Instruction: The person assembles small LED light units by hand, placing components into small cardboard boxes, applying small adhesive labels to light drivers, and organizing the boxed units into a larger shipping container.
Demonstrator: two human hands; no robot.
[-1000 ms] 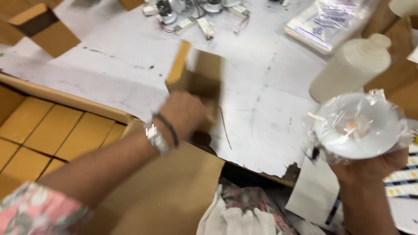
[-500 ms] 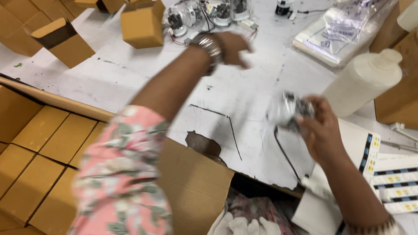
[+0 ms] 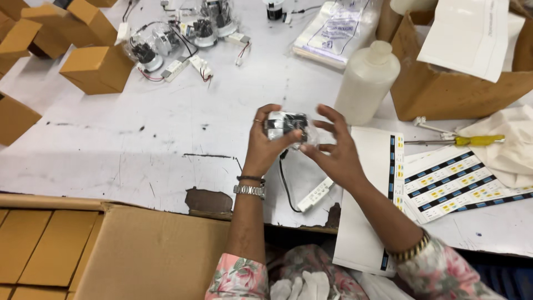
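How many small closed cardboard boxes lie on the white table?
5 at top left: one nearest the lamps, one behind it, one, one at the left edge, one partly cropped; more may be hidden.

Bright, even light falls from overhead and washes the white table (image 3: 166,139) pale, with only faint, soft shadows. Around the white plastic bottle (image 3: 366,80) the picture is sharp; just left of it, glare shines off clear wrapping. Below the bottle, the right hand (image 3: 333,153) has slightly motion-blurred fingertips. Edges bend little.
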